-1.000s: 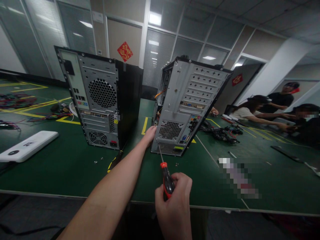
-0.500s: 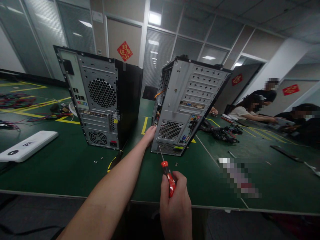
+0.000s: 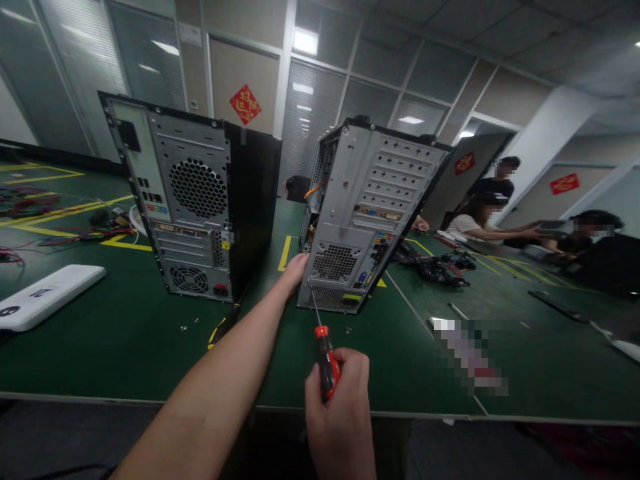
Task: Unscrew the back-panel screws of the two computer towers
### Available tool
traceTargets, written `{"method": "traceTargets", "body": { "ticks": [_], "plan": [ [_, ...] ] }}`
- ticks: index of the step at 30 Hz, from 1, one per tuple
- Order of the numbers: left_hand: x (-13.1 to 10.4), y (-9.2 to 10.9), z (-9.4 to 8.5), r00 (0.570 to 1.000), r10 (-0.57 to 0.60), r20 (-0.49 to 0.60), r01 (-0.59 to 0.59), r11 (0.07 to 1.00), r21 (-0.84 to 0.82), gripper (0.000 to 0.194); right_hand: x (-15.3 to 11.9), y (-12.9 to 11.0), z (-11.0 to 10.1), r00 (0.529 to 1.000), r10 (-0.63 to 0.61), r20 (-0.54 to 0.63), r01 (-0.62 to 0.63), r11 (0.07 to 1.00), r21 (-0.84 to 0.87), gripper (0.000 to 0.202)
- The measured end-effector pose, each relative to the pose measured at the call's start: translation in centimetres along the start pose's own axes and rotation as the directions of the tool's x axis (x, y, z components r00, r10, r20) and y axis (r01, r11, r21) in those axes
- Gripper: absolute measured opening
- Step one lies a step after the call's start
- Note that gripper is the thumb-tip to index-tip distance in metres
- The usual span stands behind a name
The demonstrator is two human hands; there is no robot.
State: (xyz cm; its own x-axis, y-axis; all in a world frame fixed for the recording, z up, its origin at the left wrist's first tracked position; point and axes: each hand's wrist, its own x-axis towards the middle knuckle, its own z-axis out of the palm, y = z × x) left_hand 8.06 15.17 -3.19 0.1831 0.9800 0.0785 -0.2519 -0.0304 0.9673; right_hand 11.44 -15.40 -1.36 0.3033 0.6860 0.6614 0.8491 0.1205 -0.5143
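A grey metal computer case (image 3: 340, 207) stands upright with its rear panel facing me. My left hand (image 3: 297, 268) rests at its lower left edge, and its fingertips are hidden by the case. My right hand (image 3: 343, 400) holds a red and black screwdriver (image 3: 326, 360) by the handle. The screwdriver's tip meets the lower left part of the rear panel. A few small screws (image 3: 349, 330) lie on the green table in front of the case.
To the left stands a second computer case (image 3: 195, 200), with a black and yellow tool (image 3: 223, 328) before it. A white device (image 3: 55, 293) lies far left. Cables (image 3: 445, 267) lie right. Several people sit or stand beyond. The table's front edge (image 3: 280, 408) is near.
The view has shifted slightly, so both cases appear further left. The screwdriver handle has turned in my right hand, showing more black. At the far right, a person now holds up a grey object.
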Motion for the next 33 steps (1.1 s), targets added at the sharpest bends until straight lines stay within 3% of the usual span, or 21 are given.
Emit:
{"method": "traceTargets", "body": {
  "ticks": [5, 16, 23, 30, 33],
  "plan": [
    [-0.22, 0.30, 0.14, 0.999, -0.004, -0.034, 0.002, 0.999, -0.036, 0.017, -0.10, 0.07, 0.03, 1.000, -0.023, -0.010, 0.022, 0.999, -0.027, 0.010],
    [0.10, -0.20, 0.10, 1.000, -0.006, -0.029, 0.005, 1.000, -0.022, 0.021, 0.19, 0.41, -0.12, 1.000, 0.005, 0.031, -0.003, 0.997, -0.079, 0.032],
    [0.09, -0.12, 0.12, 1.000, 0.001, -0.018, -0.001, 1.000, -0.025, 0.016, 0.47, -0.24, -0.04, 1.000, -0.016, -0.021, 0.015, 0.999, -0.048, 0.010],
    [-0.10, 0.06, -0.04, 1.000, 0.010, -0.004, -0.010, 1.000, -0.013, 0.020, 0.15, -0.25, -0.06, 0.999, -0.031, 0.016, 0.032, 0.999, -0.018, 0.012],
    [-0.02, -0.08, -0.10, 0.998, 0.067, -0.011, -0.066, 0.997, 0.030, 0.023, 0.13, -0.23, -0.15, 0.999, -0.049, 0.009, 0.049, 0.999, -0.003, 0.009]
  ]
}}
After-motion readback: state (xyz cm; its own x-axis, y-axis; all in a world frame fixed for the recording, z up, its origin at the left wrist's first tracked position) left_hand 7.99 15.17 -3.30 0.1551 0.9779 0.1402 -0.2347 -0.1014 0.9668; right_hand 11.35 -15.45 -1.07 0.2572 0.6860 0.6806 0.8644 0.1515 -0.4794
